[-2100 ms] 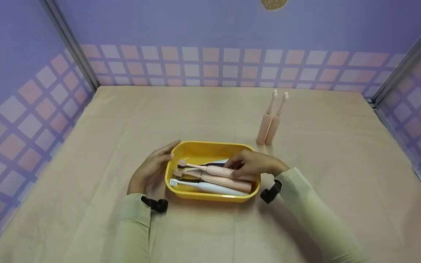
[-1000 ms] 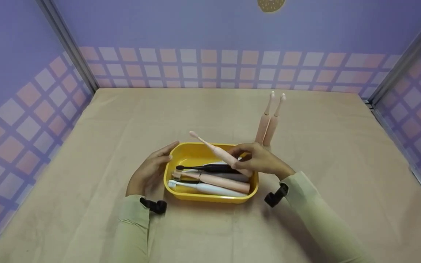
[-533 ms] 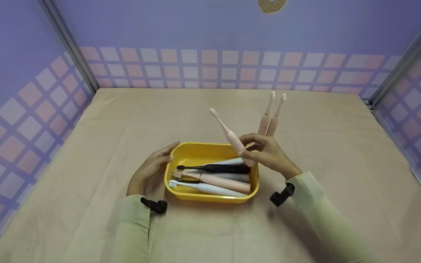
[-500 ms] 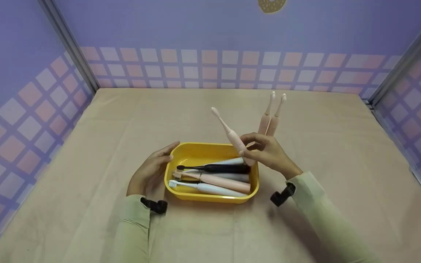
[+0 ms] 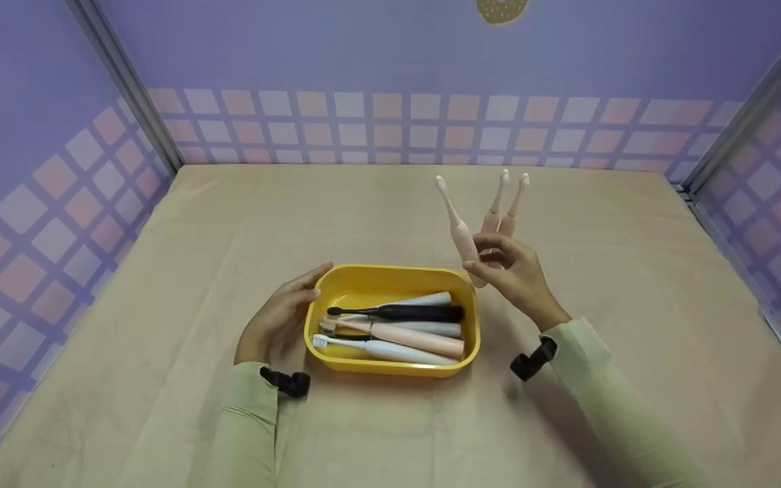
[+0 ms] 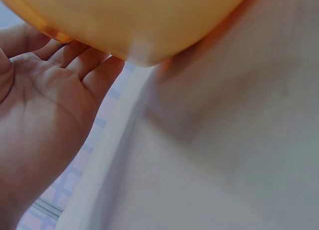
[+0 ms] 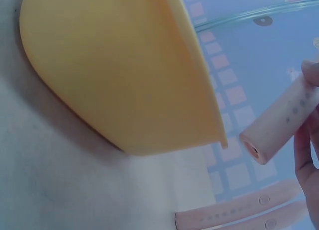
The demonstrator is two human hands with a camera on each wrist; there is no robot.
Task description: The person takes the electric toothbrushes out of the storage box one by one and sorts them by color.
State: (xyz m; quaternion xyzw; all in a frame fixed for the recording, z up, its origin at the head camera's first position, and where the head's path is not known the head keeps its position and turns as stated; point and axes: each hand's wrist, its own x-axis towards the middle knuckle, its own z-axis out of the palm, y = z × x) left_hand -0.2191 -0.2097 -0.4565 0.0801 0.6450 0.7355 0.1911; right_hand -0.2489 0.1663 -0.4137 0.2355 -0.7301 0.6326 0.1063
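Lilac walls point(image 5: 295, 41) patterned with pink and white squares close in a cloth-covered table point(image 5: 160, 339). Taking the yellow bin point(image 5: 390, 368) as the clock's centre in the head view, the left hand point(image 5: 282, 308) grasps its rim at ten o'clock, while the right hand point(image 5: 516, 278), at two, pinches a raised pink toothbrush point(image 5: 462, 238) by its handle, just beyond the bin's edge, head up and leaning toward eleven. Inside the bin, a black toothbrush point(image 5: 424, 312), a peach toothbrush point(image 5: 424, 339) and a white toothbrush point(image 5: 404, 352) lie with heads toward nine, among others partly covered. Near one o'clock, two standing toothbrushes point(image 5: 490, 222) rise side by side, partly hidden by the right hand.
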